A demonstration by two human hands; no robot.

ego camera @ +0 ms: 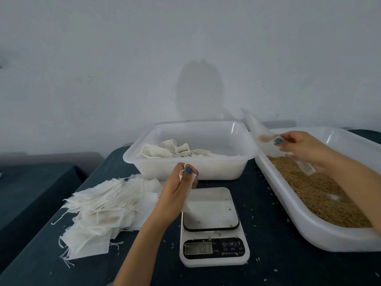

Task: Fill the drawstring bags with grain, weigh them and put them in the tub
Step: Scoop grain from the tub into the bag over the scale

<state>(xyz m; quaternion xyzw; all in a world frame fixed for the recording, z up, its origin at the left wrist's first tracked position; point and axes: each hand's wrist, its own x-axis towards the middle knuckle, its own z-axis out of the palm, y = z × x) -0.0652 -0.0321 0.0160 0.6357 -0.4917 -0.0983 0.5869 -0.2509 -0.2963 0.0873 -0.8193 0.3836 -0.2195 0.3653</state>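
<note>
My left hand pinches the top and string of a thin white drawstring bag, which hangs down over the left edge of the kitchen scale. My right hand is above the far end of the long white tray of brown grain. It grips what looks like a translucent white scoop, blurred, holding a little grain. Behind the scale is the white tub, with several filled bags lying at its left side. A loose heap of empty bags lies left of the scale.
Everything stands on a dark blue cloth-covered table with stray grains around the scale. The grain tray's rim runs along the right side. A second dark table is off to the left, across a gap. A plain wall is behind.
</note>
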